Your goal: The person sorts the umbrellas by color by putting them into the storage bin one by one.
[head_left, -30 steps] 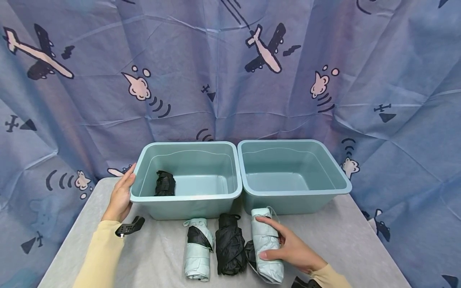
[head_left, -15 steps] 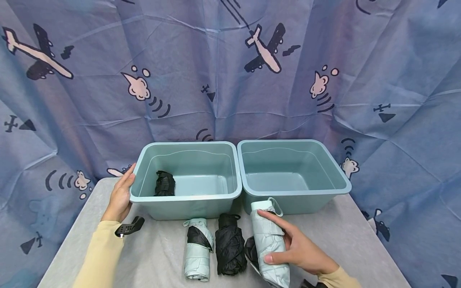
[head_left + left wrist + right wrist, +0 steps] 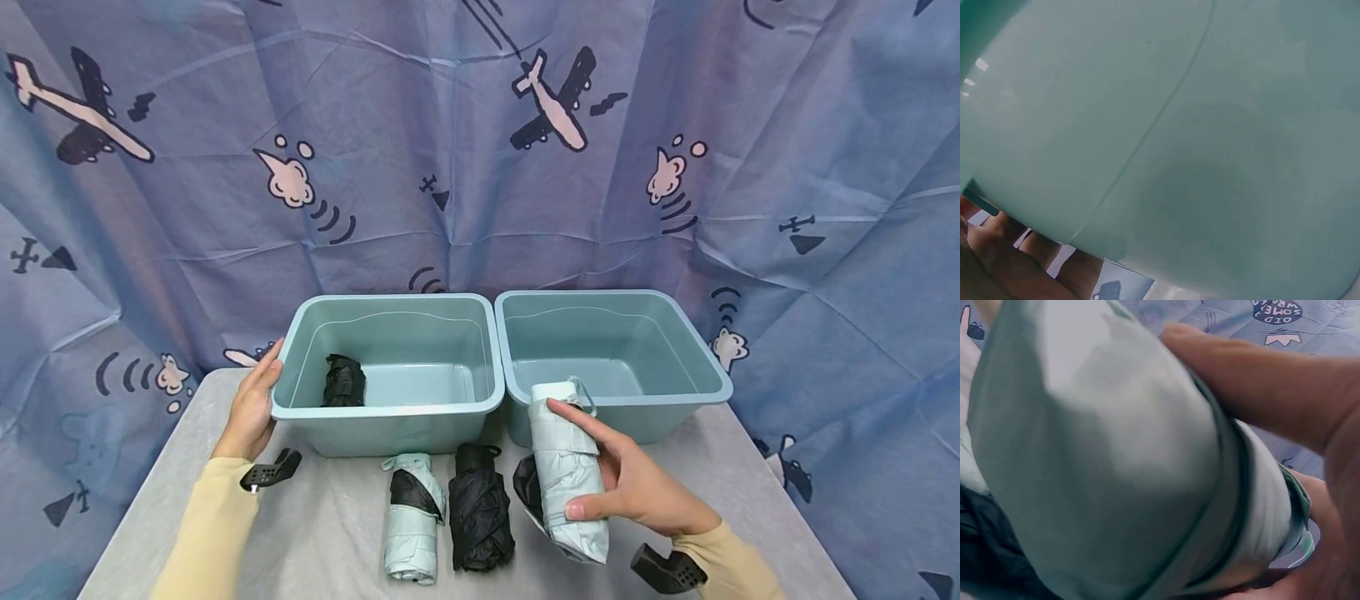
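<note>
In the head view my right hand (image 3: 637, 483) grips a folded pale mint umbrella (image 3: 566, 467), thumb on the near side and fingers round its right. The umbrella's top, with a wrist loop, overlaps the front of the right bin (image 3: 660, 417). The right wrist view shows the umbrella fabric (image 3: 1116, 462) close up. My left hand (image 3: 251, 412) rests against the left end of the left bin (image 3: 390, 429), its fingers along the outside under the rim. Inside that bin lies a folded black umbrella (image 3: 344, 382). The bin wall (image 3: 1160, 144) fills most of the left wrist view.
On the grey tabletop (image 3: 315, 533), before the bins, lie another mint umbrella (image 3: 411, 533) with a black patch and a black umbrella (image 3: 480, 517). The two bins stand side by side, with a blue printed curtain (image 3: 450, 150) close behind them.
My right hand has raised the mint umbrella off the tabletop and moved it up toward the right bin. The left hand and both bins have stayed put.
</note>
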Tool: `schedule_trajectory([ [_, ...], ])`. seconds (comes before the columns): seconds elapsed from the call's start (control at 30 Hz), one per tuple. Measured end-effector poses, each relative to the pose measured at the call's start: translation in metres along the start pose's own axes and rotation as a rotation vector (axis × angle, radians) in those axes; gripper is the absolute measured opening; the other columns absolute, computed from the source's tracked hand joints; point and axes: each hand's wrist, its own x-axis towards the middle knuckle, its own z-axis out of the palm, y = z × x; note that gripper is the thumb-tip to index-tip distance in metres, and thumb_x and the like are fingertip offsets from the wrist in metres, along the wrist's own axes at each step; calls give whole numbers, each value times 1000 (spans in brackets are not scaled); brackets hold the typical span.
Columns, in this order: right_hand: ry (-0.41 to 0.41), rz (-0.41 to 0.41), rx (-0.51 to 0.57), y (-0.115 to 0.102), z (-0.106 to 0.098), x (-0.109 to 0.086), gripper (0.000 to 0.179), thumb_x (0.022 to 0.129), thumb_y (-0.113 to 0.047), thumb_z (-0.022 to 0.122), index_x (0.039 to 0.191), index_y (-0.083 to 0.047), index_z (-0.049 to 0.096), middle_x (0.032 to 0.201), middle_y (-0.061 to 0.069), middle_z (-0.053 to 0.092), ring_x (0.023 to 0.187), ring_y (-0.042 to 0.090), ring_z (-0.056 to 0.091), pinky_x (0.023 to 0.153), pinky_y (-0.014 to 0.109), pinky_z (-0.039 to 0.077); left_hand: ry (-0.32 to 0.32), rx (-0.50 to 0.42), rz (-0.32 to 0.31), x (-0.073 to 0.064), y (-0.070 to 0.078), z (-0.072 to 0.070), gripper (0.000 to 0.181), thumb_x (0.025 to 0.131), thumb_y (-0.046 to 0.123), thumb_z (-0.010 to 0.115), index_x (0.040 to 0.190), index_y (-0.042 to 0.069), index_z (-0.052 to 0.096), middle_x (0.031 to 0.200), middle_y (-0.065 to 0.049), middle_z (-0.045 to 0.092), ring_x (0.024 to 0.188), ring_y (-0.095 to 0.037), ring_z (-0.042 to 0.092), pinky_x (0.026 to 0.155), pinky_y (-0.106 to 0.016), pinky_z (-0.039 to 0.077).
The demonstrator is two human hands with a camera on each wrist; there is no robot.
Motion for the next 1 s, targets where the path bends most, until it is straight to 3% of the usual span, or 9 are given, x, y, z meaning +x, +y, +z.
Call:
schedule_trajectory([
  [0.33,27,43,-114,-32,-33,25,108,84,15,73,165,-19,10,146,36,20,111,35,62,84,51,57,1,-8,-7,1,0,-1,59,112,37,27,165,21,5,170,-4,5,152,-31,14,120,-53,17],
  [0.57,84,95,-165,-45,-58,54,110,82,13,76,165,-24,14,148,25,25,109,34,64,84,49,58,0,-9,-6,2,0,-1,59,112,38,27,165,22,6,170,-5,5,152,-31,15,120,-52,18],
  [0.8,173,142,-185,-46,-83,87,109,83,14,75,165,-27,16,149,24,29,108,28,64,84,42,58,-2,-12,-2,2,0,-2,60,112,40,29,165,23,7,170,-6,6,151,-32,16,118,-48,23],
  [1.0,228,205,-197,-34,-100,113,105,85,11,75,164,-28,18,154,22,28,121,31,52,88,40,56,-3,-16,-11,2,0,-1,60,112,40,29,165,23,7,170,-6,7,151,-32,17,116,-44,26],
])
